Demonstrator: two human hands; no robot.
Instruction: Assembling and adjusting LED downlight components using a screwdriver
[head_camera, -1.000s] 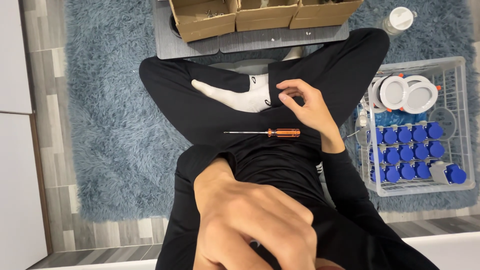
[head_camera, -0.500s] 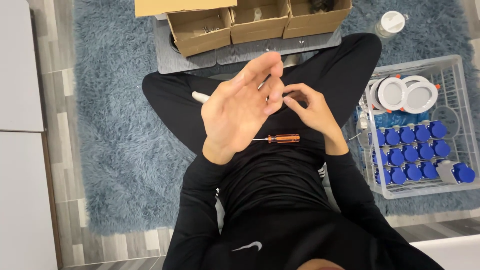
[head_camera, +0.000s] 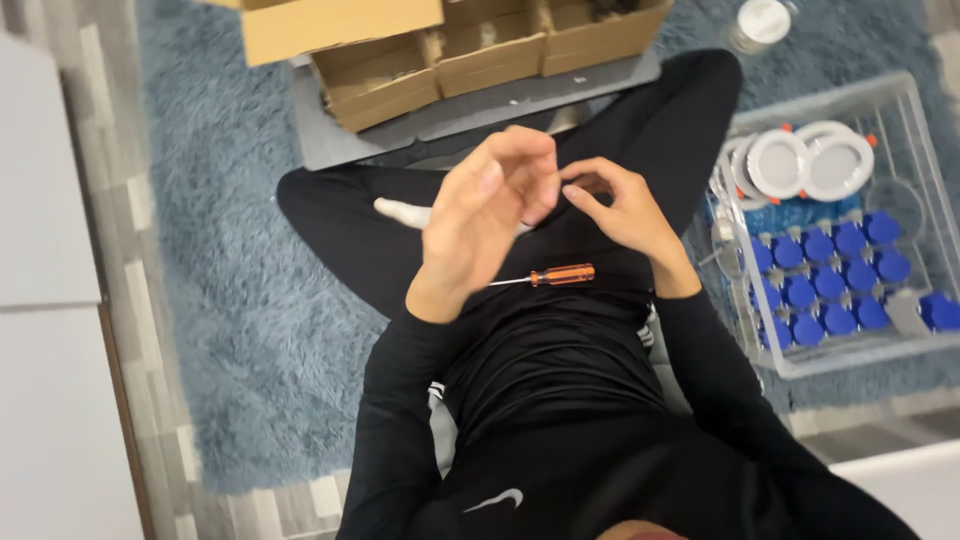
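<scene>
I sit cross-legged in black clothes on a blue shaggy rug (head_camera: 230, 330). My left hand (head_camera: 480, 220) is raised over my lap with its fingers curled, the fingertips meeting those of my right hand (head_camera: 625, 215). My right hand rests on my right thigh with its fingers pinched together. Whether anything small sits between the fingertips is hidden. A screwdriver with an orange handle (head_camera: 560, 275) lies across my lap just below both hands, untouched. A white sock (head_camera: 400, 212) shows behind my left hand.
A clear plastic bin (head_camera: 780, 365) at my right holds several blue-capped pieces (head_camera: 830, 270) and round white discs (head_camera: 810, 160). Open cardboard boxes (head_camera: 450, 60) stand on a grey mat (head_camera: 330, 140) ahead. A white-lidded jar (head_camera: 760, 22) sits at the far right. A white cabinet (head_camera: 50, 300) runs along the left.
My left hand rose from close under the camera, swung forward with an open palm, and now curls its fingers against my right hand's fingertips. The right hand and screwdriver stayed put.
</scene>
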